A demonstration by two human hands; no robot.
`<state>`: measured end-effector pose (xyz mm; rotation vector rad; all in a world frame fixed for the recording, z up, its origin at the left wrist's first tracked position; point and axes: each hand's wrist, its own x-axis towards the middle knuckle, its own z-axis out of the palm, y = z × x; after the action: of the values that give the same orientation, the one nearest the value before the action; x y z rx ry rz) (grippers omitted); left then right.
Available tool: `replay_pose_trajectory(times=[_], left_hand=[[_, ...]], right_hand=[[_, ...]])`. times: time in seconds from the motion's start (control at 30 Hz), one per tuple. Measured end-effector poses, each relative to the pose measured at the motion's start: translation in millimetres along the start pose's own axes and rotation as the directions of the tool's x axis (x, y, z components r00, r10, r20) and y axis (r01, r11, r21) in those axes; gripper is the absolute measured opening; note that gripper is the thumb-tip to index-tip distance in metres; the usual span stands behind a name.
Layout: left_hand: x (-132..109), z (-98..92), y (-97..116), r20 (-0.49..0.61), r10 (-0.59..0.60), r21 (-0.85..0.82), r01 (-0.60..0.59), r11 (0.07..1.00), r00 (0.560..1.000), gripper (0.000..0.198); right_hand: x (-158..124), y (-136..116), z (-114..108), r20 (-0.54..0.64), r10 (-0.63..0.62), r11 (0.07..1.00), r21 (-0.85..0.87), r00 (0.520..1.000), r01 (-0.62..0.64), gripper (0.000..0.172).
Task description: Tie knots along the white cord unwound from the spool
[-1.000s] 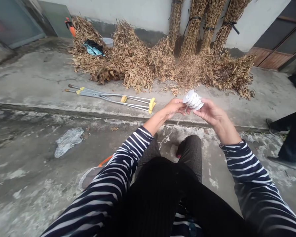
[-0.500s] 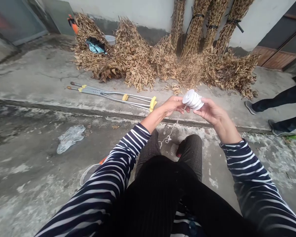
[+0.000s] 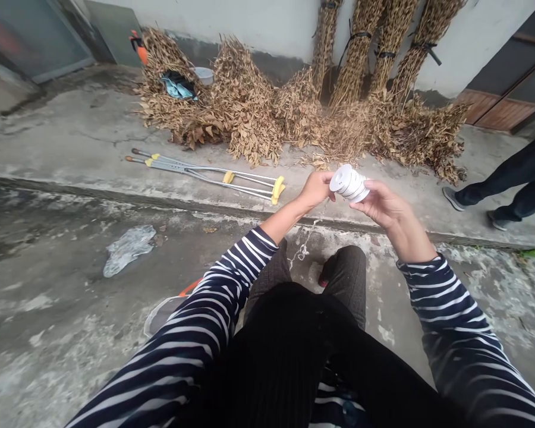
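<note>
A white spool (image 3: 350, 183) wound with pale cord is held up in front of me, tilted, its round end facing left. My right hand (image 3: 383, 205) grips its right end between thumb and fingers. At the spool's left end is my left hand (image 3: 315, 190), its fingers closed in a pinch on the cord. The loose white cord (image 3: 302, 252) hangs below that hand and lies in a tangle on the ground between my legs. The fingertips of my left hand are partly hidden behind the spool.
A pair of crutches (image 3: 205, 172) lies on the raised concrete ledge. Dried plant bundles (image 3: 249, 113) line the wall. A plastic sheet (image 3: 129, 249) lies on the lower ground. At the right stands another person, legs (image 3: 508, 178) visible. A step edge (image 3: 232, 208) crosses before me.
My left hand has shifted slightly up along the spool's left end, and the spool has turned a little. The other person's near leg has moved slightly. The view has shifted slightly.
</note>
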<state>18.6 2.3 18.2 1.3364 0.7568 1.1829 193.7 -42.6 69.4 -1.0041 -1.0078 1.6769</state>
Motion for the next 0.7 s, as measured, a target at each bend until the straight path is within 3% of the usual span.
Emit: replay_pose_trajectory(times=[0.23,0.4,0.57,0.7], left_hand=[[-6.7,0.5,-1.1,0.022,0.146,0.176,-0.148,0.973,0.989,0.013],[-15.6,-1.6,0.0,-0.011,0.26,0.477,-0.223,0.85,0.966,0.007],[-18.1,1.5,-3.3,-0.075,0.249,0.654,-0.141,0.743,0.966,0.006],[-13.5,3.3,-12.3,-0.17,0.2,0.602,-0.059,0.797,0.965,0.01]], right_hand=[[-4.3,-1.9,-0.7,-0.003,0.035,0.999,0.028,0.999,-0.034,0.023],[-1.7,1.1,-3.8,0.001,0.051,0.996,0.067,0.999,-0.051,0.024],[3.2,11.5,-6.8,0.038,0.03,0.996,0.083,0.999,-0.033,0.025],[3.2,14.7,-4.9,0.067,0.02,0.996,0.089,0.998,-0.026,0.028]])
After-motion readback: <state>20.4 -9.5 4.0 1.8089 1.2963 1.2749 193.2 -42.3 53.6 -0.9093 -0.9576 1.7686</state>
